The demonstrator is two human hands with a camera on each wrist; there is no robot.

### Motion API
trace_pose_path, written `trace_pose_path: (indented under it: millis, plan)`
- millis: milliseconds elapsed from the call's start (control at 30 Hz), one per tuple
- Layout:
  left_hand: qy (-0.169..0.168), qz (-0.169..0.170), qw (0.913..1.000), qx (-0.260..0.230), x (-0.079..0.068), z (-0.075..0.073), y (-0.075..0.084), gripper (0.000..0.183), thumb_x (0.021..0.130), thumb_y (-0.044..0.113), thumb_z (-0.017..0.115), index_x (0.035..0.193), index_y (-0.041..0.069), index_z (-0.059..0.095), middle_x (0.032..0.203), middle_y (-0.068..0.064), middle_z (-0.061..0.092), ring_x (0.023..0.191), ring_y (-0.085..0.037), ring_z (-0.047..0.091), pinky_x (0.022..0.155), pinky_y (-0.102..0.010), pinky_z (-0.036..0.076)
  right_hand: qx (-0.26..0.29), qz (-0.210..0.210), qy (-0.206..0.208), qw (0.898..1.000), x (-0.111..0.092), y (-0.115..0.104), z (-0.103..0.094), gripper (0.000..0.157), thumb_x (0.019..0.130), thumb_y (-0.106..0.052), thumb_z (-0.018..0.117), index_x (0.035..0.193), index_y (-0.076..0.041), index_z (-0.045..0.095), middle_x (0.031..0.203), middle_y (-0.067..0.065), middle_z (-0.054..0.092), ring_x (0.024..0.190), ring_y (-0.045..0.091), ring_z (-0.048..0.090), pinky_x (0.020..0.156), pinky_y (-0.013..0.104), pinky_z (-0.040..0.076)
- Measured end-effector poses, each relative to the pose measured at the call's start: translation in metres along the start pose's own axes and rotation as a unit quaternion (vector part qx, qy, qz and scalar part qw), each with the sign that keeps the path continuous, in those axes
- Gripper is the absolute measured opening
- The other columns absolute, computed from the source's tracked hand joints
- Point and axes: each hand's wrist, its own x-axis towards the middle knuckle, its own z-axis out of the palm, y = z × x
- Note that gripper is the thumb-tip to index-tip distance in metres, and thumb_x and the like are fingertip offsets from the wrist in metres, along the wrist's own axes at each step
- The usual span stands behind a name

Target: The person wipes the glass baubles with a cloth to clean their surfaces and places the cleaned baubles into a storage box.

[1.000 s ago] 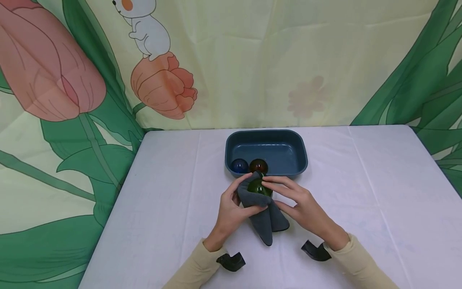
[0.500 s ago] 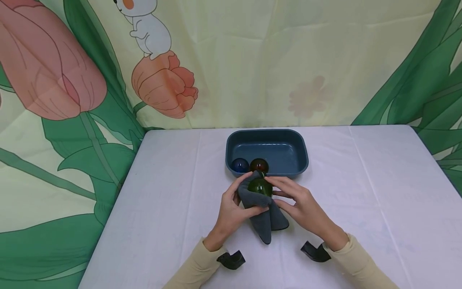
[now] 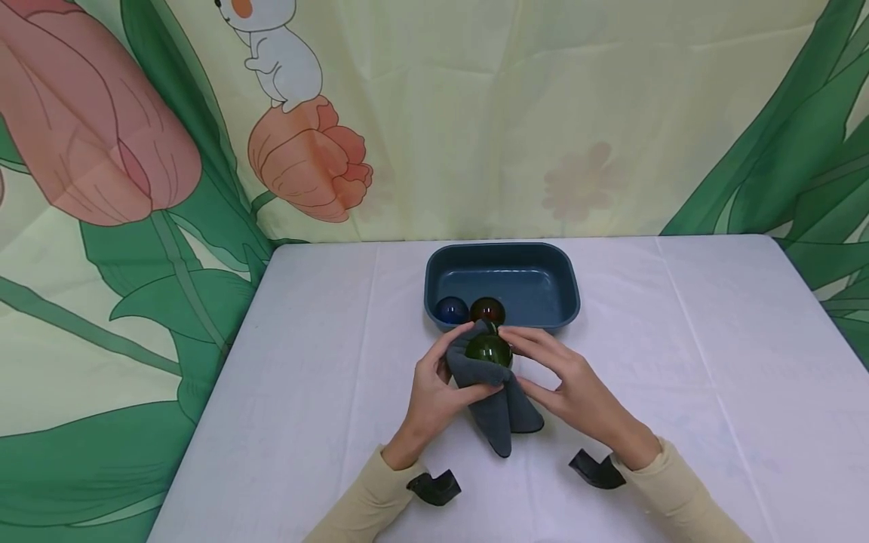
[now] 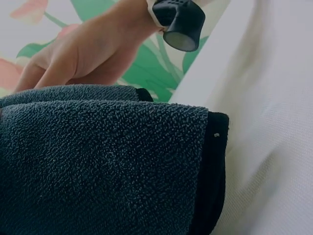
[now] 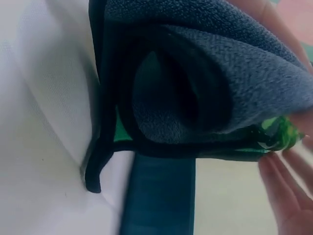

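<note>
A grey cloth (image 3: 498, 418) is folded around a green glass ball (image 3: 487, 349), whose upper face shows in the head view. My left hand (image 3: 434, 388) grips the cloth and ball from the left, its thumb across the front. From the right, my right hand (image 3: 573, 385) pinches the ball, fingertips at its upper right edge and thumb lower beside the cloth. The left wrist view is mostly filled by the hanging towelling cloth (image 4: 107, 161). In the right wrist view, fingers (image 5: 281, 191) touch the green ball (image 5: 279, 133) under the cloth's dark-edged folds.
Just beyond my hands stands a dark blue rectangular tray (image 3: 543, 290). A blue glass ball (image 3: 451, 310) and a reddish-brown glass ball (image 3: 487, 310) lie in its near left corner. A white cloth (image 3: 305, 377) covers the table; a printed curtain (image 3: 462, 151) hangs behind.
My right fingers have shifted from the ball's front face to its upper right edge, uncovering more of it. The left hand and cloth stay nearly in place.
</note>
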Motion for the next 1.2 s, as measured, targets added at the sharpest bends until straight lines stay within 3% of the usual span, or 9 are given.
trace_pose_path:
  millis: [267,633,800,900,1033,1200]
  plan:
    - [0.001,0.000,0.9999,-0.015,-0.0004,-0.0005,-0.0036,0.071,0.070,-0.007,0.075,0.133,-0.002,0.043,0.130,-0.016,0.048,0.110,-0.025,0.055,0.092,-0.033,0.047,-0.017,-0.078,0.036,0.996,0.0021,0.0030,0.0024,0.074,0.062,0.013,0.078,0.128,-0.009,0.055,0.132,0.007,0.049,0.118,0.021,0.049,0.093,0.017,0.042]
    - [-0.004,-0.005,0.9998,-0.017,-0.0009,0.0015,-0.0034,0.072,0.070,-0.007,0.075,0.133,-0.001,0.042,0.131,-0.016,0.048,0.111,-0.024,0.055,0.092,-0.033,0.047,-0.013,-0.065,0.038,0.997,0.0007,0.0023,0.0035,0.073,0.062,0.015,0.076,0.128,-0.010,0.055,0.132,0.006,0.049,0.118,0.020,0.048,0.093,0.017,0.042]
    - [-0.008,-0.006,0.9999,-0.012,-0.0012,0.0013,-0.0025,0.073,0.069,-0.006,0.076,0.133,-0.003,0.042,0.131,-0.016,0.048,0.112,-0.025,0.054,0.094,-0.033,0.046,0.004,-0.041,0.035,0.999,0.0000,0.0032,0.0051,0.070,0.066,0.013,0.075,0.129,-0.008,0.054,0.130,0.007,0.049,0.118,0.020,0.049,0.092,0.018,0.044]
    - [-0.010,-0.006,0.9999,-0.010,-0.0013,0.0010,-0.0019,0.074,0.068,-0.006,0.076,0.133,-0.003,0.041,0.131,-0.016,0.048,0.113,-0.025,0.054,0.095,-0.033,0.045,0.052,0.003,0.032,0.998,-0.0005,0.0047,0.0068,0.065,0.071,0.010,0.072,0.130,-0.007,0.052,0.128,0.006,0.051,0.115,0.018,0.051,0.087,0.022,0.048]
    - [-0.012,-0.002,0.9999,-0.008,-0.0010,0.0007,-0.0016,0.074,0.068,-0.007,0.076,0.133,-0.004,0.041,0.131,-0.017,0.047,0.113,-0.025,0.053,0.096,-0.033,0.044,0.122,0.068,0.028,0.990,-0.0005,0.0048,0.0078,0.058,0.077,0.005,0.068,0.131,-0.008,0.051,0.125,0.005,0.053,0.112,0.013,0.054,0.082,0.027,0.051]
    - [-0.006,0.000,1.0000,-0.008,-0.0001,0.0006,-0.0018,0.072,0.069,-0.008,0.075,0.133,-0.004,0.042,0.132,-0.017,0.046,0.113,-0.024,0.053,0.095,-0.032,0.045,0.116,0.083,0.017,0.990,0.0009,0.0020,0.0052,0.058,0.079,0.002,0.068,0.132,-0.011,0.050,0.127,0.004,0.052,0.113,0.013,0.053,0.083,0.028,0.051]
